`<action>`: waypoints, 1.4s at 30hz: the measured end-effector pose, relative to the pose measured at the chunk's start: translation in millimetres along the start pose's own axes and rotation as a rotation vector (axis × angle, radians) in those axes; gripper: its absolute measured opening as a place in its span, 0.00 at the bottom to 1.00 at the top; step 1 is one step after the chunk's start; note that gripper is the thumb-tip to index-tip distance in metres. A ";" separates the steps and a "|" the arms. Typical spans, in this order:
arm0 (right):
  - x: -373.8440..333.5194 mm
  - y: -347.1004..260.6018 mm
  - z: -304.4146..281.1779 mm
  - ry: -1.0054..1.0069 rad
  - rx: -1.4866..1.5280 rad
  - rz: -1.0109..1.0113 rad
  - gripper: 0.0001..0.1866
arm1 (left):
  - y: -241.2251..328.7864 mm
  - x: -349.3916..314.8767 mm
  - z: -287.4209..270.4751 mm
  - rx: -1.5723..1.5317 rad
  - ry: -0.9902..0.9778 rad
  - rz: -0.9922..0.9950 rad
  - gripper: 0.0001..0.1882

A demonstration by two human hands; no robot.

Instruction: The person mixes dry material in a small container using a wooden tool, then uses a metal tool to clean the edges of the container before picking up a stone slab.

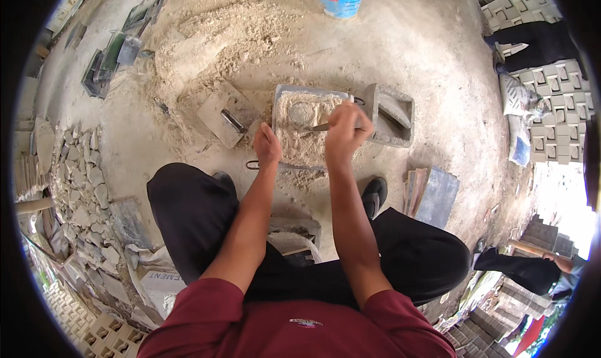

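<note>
A rectangular metal mold (281, 90) lies on the floor in front of me, filled with pale grey-brown mix around a darker round patch (301, 114). My left hand (268, 144) is closed at the mold's left wall, its fingers partly hidden. Over the mold's right half, my right hand (345, 131) grips a trowel; the narrow blade (318, 127) points left, low above the mix. The fist hides the trowel's handle.
Left of the mold lies a flat plate (219, 115) with a metal bar handle, beside a heap of loose mix (219, 42). A grey trough (407, 126) stands at the right, a blue bucket (342, 2) farther off. Leaning tiles (437, 195) are near my right knee. Other people's legs (532, 45) show at right.
</note>
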State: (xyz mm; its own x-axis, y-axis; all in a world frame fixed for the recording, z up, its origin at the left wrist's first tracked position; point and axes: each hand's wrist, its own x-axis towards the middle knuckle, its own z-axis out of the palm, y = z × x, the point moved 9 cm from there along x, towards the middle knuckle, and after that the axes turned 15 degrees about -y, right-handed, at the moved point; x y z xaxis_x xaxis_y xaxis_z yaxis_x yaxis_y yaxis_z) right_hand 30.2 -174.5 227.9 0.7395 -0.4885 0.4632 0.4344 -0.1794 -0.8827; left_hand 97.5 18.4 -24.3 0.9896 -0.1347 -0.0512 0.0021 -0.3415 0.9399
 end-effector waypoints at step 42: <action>29.0 38.5 -24.3 -0.177 -0.014 0.177 0.21 | 10.3 5.1 5.7 0.113 -0.036 -0.068 0.24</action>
State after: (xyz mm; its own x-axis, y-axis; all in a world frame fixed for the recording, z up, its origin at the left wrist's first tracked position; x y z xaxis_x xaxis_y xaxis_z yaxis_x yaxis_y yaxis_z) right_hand 55.9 -216.3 205.4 0.8825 -0.3565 0.3068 0.2835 -0.1171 -0.9518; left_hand 101.7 8.9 -16.8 0.9819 -0.1402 -0.1276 0.0509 -0.4532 0.8900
